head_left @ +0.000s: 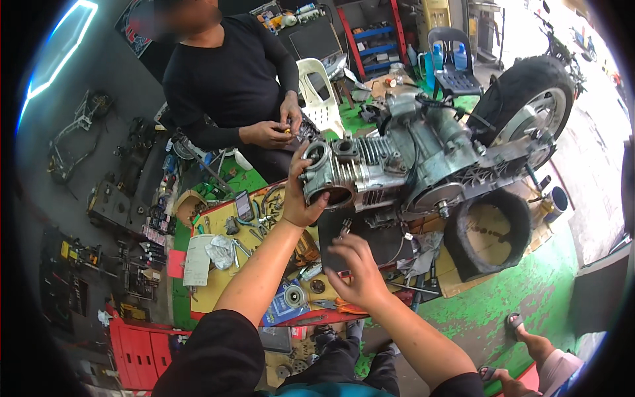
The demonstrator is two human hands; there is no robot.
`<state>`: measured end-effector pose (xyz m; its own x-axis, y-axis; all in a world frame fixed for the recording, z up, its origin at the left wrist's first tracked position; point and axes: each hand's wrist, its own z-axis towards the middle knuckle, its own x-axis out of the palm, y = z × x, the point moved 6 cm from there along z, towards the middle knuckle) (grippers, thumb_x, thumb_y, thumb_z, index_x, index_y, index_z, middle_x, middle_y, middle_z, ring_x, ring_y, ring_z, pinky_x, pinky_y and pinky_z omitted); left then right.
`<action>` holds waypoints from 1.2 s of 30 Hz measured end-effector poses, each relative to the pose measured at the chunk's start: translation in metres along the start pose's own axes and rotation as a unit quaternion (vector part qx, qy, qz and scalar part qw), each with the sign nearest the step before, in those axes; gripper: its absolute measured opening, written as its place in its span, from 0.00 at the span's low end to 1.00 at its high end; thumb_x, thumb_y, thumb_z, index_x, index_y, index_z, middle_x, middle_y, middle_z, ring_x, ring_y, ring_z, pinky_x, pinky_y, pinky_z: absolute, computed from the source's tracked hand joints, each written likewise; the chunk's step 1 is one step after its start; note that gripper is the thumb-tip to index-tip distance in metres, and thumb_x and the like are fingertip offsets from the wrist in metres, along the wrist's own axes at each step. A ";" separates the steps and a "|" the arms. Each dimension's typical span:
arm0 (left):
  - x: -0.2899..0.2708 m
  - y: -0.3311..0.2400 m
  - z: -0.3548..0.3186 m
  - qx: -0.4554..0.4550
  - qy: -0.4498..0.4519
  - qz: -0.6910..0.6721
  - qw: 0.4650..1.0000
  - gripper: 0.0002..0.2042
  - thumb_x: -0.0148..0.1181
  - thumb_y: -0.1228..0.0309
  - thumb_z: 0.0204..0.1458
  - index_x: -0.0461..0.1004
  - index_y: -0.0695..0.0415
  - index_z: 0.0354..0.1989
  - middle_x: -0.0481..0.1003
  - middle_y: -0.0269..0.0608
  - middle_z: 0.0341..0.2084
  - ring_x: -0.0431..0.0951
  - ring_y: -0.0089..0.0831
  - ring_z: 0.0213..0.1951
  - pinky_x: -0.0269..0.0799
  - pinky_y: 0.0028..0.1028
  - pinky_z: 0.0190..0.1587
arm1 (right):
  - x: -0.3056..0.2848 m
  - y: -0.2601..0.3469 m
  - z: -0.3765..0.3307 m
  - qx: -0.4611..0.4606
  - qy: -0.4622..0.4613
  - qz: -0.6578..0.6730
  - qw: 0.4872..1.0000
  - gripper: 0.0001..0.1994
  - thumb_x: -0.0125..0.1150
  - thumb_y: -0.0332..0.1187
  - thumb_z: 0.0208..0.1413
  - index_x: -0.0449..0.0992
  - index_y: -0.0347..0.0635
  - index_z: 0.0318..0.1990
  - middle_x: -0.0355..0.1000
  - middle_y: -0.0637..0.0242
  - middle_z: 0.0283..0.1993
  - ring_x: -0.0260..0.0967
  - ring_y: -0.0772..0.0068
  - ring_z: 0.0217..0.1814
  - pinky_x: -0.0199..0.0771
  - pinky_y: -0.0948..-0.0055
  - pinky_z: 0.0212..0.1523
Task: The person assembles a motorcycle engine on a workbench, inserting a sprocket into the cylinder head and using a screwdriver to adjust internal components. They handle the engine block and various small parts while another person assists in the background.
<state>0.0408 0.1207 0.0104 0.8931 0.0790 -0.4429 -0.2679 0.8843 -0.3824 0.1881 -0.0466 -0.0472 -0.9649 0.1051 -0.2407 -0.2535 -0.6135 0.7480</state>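
Note:
A silver scooter engine [423, 162] lies across the workbench, its finned cylinder pointing left. My left hand [302, 195] is wrapped round the cylinder head [319, 173] at that end, the thumb by a large round opening. Lower and to the right, my right hand [360, 271] hovers over the bench with its fingers apart and slightly curled. Nothing shows in it. Just beyond its fingertips is a small metal part [346, 227], in front of a dark flat panel [334, 248]; whether the fingers touch it I cannot tell.
Across the bench, a person in black [221, 86] handles something small and yellow. The yellow bench top [218, 298] carries tools, a phone [245, 206], a crumpled plastic bag [220, 251] and loose parts. A wheel [529, 106] is at the right, above a black hollow form [489, 235].

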 end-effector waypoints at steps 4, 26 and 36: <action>-0.003 -0.006 0.002 -0.058 0.029 0.026 0.998 0.36 0.72 0.63 0.53 0.60 0.51 0.69 0.57 0.64 0.77 0.63 0.66 0.74 0.60 0.49 0.74 | -0.082 0.054 -0.037 0.008 0.064 -0.027 0.998 0.27 0.80 0.30 0.48 0.76 0.39 0.57 0.74 0.51 0.60 0.70 0.42 0.67 0.73 0.48 0.67; -0.015 -0.029 0.010 -0.131 0.068 0.048 0.988 0.38 0.74 0.68 0.50 0.60 0.47 0.70 0.57 0.49 0.79 0.64 0.62 0.73 0.68 0.49 0.71 | -0.164 0.113 -0.143 0.255 -0.033 -0.159 0.953 0.28 0.76 0.27 0.52 0.74 0.35 0.61 0.79 0.53 0.51 0.76 0.51 0.58 0.75 0.56 0.59; -0.018 -0.021 0.007 -0.088 0.030 0.022 0.995 0.40 0.75 0.70 0.46 0.62 0.46 0.70 0.60 0.53 0.77 0.67 0.65 0.71 0.68 0.50 0.71 | -0.112 0.130 0.091 0.055 0.037 -0.257 0.964 0.28 0.73 0.24 0.51 0.75 0.36 0.62 0.76 0.52 0.52 0.74 0.46 0.56 0.74 0.55 0.59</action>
<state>0.0334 0.1039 0.0321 0.8569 0.0844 -0.5085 -0.3710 0.7859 -0.4948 0.2568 -0.0670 0.1328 -0.7038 0.3143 -0.6371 -0.7061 -0.4075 0.5791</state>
